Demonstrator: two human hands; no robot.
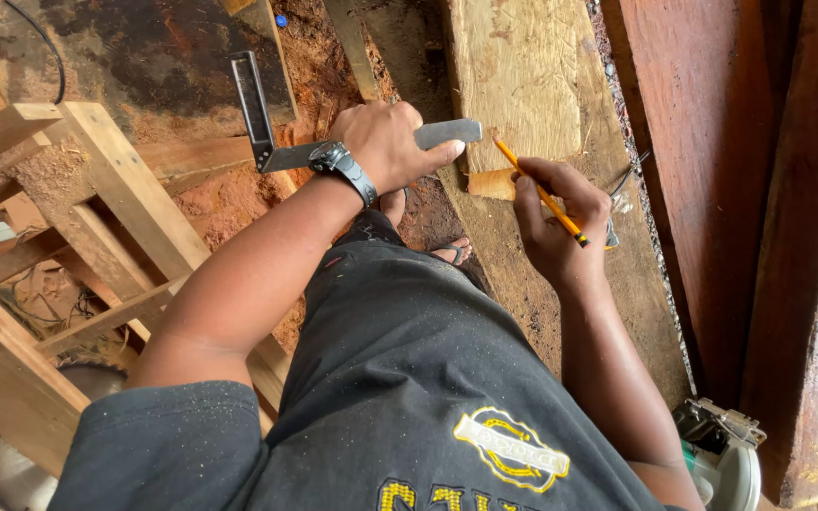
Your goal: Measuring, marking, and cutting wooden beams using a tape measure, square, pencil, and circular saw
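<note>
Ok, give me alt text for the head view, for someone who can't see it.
Left hand presses a metal try square against a pale wooden plank while the right hand holds a yellow pencil at its blade edge. A circular saw sits at lower right.

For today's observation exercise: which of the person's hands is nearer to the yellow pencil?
Right. The right hand grips the yellow pencil, while the left hand lies off to its left, pressing the metal try square on the plank.

The square (267, 123) is dull grey metal, its blade smooth. The plank (523, 85) is rough, pale sawn wood. The pencil (542, 194) is glossy yellow. Reddish sawdust (229, 203) looks matt and grainy.
</note>
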